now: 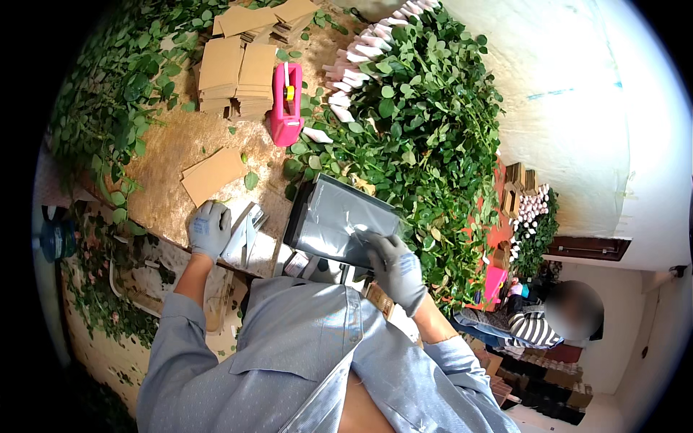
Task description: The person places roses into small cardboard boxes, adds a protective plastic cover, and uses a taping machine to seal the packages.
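Note:
My left hand (210, 230), in a grey coated glove, is at the table edge with its fingers curled; whether anything is inside them is hidden. A few flat cardboard pieces (214, 176) lie just beyond its fingertips. Right beside it is a grey metal stapler (243, 235). My right hand (399, 273), gloved the same way, reaches over the near right corner of a stack of clear plastic sleeves (346, 219) on a dark backing. Its fingers are spread and slightly blurred against the glossy film.
A pink tape dispenser (287, 105) stands beyond, next to stacked cardboard pieces (236, 73). Leafy rose stems (433, 108) with white-wrapped heads (360, 51) pile along the right. More foliage (124, 81) covers the left. A person in striped sleeves (533, 325) is farther right.

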Demonstrator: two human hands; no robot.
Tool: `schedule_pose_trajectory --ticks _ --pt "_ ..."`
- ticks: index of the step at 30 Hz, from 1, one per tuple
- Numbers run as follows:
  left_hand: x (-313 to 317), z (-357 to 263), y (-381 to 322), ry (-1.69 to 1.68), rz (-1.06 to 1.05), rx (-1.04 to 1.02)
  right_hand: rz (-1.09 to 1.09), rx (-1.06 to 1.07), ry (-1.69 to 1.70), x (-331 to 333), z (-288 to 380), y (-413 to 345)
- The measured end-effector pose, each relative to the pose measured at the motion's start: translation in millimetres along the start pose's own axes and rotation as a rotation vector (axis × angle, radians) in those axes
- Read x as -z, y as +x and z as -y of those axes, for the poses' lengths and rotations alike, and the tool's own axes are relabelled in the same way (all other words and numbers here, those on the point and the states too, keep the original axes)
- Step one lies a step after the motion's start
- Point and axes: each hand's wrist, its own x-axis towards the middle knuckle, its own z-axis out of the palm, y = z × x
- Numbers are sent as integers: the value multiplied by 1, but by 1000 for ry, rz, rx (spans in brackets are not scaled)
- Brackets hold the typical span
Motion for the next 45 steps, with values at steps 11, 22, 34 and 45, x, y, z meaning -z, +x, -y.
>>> schedule_pose_trajectory --ticks 11,22,34,45 --pt "3 -4 2 -5 57 53 305 210 -399 -30 -9 43" --pt "1 -3 3 12 16 14 134 105 -263 -23 6 87" --pt "0 -3 3 2 14 23 222 156 -374 -39 1 51" --pt "4 -7 5 7 23 17 -144 72 -92 -32 -15 58"
